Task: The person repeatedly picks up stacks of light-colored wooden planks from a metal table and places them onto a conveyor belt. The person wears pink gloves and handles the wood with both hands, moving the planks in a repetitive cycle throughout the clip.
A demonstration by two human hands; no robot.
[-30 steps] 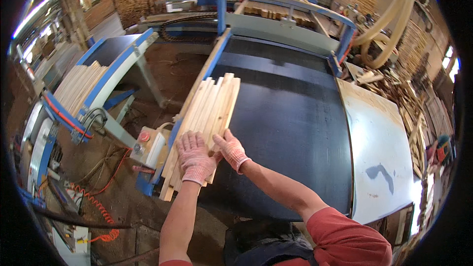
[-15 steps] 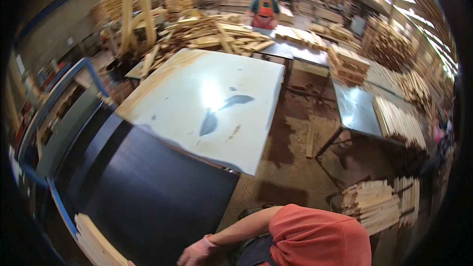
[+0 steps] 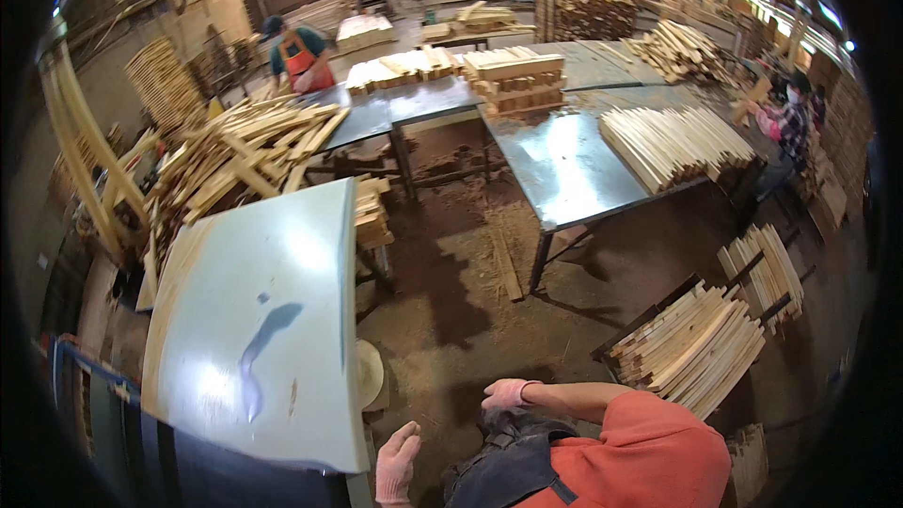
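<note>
My left hand [image 3: 397, 464], in a pale pink glove, is raised beside the near right corner of a light, glossy tabletop [image 3: 202, 292]. Its fingers are slightly bent and apart, and nothing is in them. My right hand [image 3: 509, 394], gloved alike, is in front of my dark apron [image 3: 513, 461] with the elbow bent out to the right. Its fingers curl inward, with no object showing in them. A dark smear marks the tabletop, which reflects the lights.
A metal table [image 3: 536, 165] bears a row of wooden strips [image 3: 673, 143]. Stacked strips [image 3: 691, 343] sit low at my right. Loose offcuts [image 3: 240, 155] are heaped at left. A person in an orange apron [image 3: 303, 61] stands beyond; another with pink gloves [image 3: 771, 122] is far right. One board [image 3: 503, 259] lies on the floor.
My view has swung to the right, away from the dark panel and the boards at lower left. My right hand has drawn back to my body, and my left hand has come into view.
</note>
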